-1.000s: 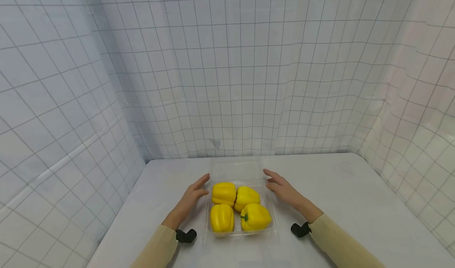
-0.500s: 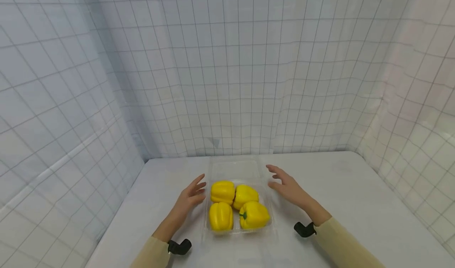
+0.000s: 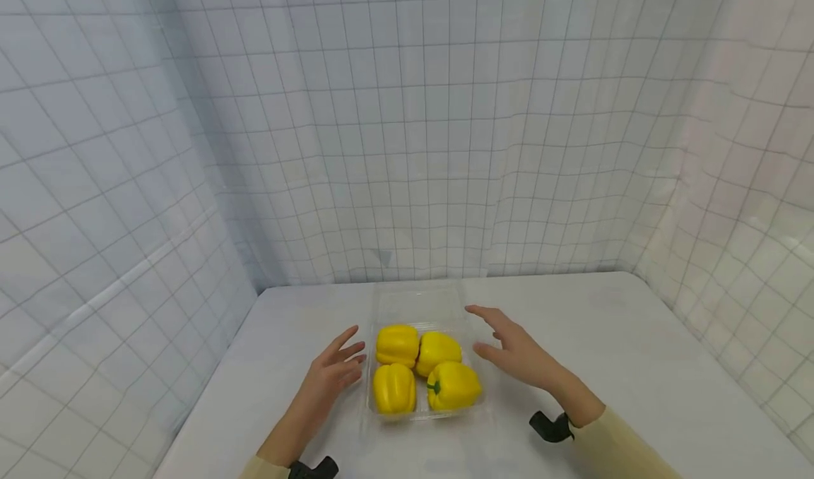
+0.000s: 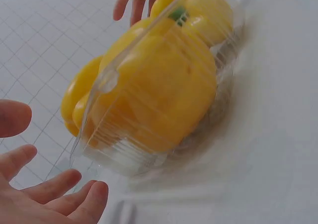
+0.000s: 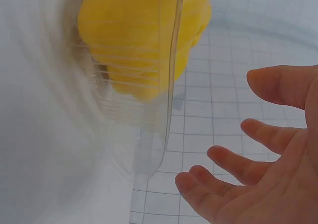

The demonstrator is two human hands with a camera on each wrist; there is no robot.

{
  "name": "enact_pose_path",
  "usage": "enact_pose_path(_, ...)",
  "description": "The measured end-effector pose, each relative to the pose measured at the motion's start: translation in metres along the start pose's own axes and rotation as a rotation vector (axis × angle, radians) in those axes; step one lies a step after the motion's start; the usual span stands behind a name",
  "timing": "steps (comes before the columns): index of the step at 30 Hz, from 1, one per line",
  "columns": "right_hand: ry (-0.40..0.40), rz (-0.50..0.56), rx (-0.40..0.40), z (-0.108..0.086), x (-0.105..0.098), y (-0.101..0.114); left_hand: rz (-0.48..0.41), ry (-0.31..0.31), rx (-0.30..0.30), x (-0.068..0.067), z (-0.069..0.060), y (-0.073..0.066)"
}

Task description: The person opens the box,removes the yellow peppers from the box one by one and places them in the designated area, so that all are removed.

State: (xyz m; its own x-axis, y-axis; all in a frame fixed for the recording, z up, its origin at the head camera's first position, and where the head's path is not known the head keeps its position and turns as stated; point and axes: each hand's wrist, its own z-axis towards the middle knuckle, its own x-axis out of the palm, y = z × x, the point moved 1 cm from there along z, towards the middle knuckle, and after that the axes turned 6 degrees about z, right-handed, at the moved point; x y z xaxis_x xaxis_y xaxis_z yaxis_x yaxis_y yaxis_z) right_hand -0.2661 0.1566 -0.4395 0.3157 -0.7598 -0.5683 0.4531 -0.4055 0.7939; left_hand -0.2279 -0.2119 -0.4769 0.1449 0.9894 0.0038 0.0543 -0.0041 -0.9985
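Observation:
Several yellow bell peppers [image 3: 454, 386] lie in a clear plastic box [image 3: 425, 416] on the white table; one shows a green stem. A clear flat panel [image 3: 420, 306], apparently the opened lid, extends behind the box. To the box's left is my left hand [image 3: 326, 374], fingers spread and holding nothing; the left wrist view puts its fingertips [image 4: 94, 189] just off the box's corner. My right hand [image 3: 518, 355] hovers on the other side, thumb and fingers apart. A gap separates it from the box wall [image 5: 171, 85] in the right wrist view.
The white table [image 3: 604, 352] reaches back to a white grid-patterned curtain [image 3: 413, 147], which also hangs along the left and right sides. Each wrist wears a black camera mount [image 3: 550, 427]. Faint transparent plastic edges show on the table in front of the box.
My left hand has drawn back to the left and toward me. The right hand has pulled slightly toward me, its thumb and fingers more spread. Peppers and box stay in place.

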Motion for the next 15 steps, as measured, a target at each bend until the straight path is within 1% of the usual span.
enact_pose_path(3,0.03,-0.037,-0.034,-0.005,0.004,0.009,-0.037,0.024,-0.014,0.004,-0.007,0.002)
enact_pose_path(5,0.055,-0.057,-0.056,-0.008,0.007,0.013,-0.041,0.035,-0.021,0.006,-0.012,0.004)
enact_pose_path(7,0.089,-0.075,-0.095,-0.008,0.011,0.018,-0.041,0.039,-0.031,0.008,-0.016,0.007)
enact_pose_path(9,0.126,-0.09,-0.127,-0.008,0.015,0.02,-0.061,0.047,-0.045,0.01,-0.019,0.011)
enact_pose_path(12,0.189,-0.116,-0.163,-0.007,0.022,0.022,-0.072,0.071,-0.071,0.012,-0.022,0.017)
enact_pose_path(15,0.235,-0.147,-0.166,-0.007,0.027,0.021,-0.065,0.106,-0.082,0.015,-0.021,0.023)
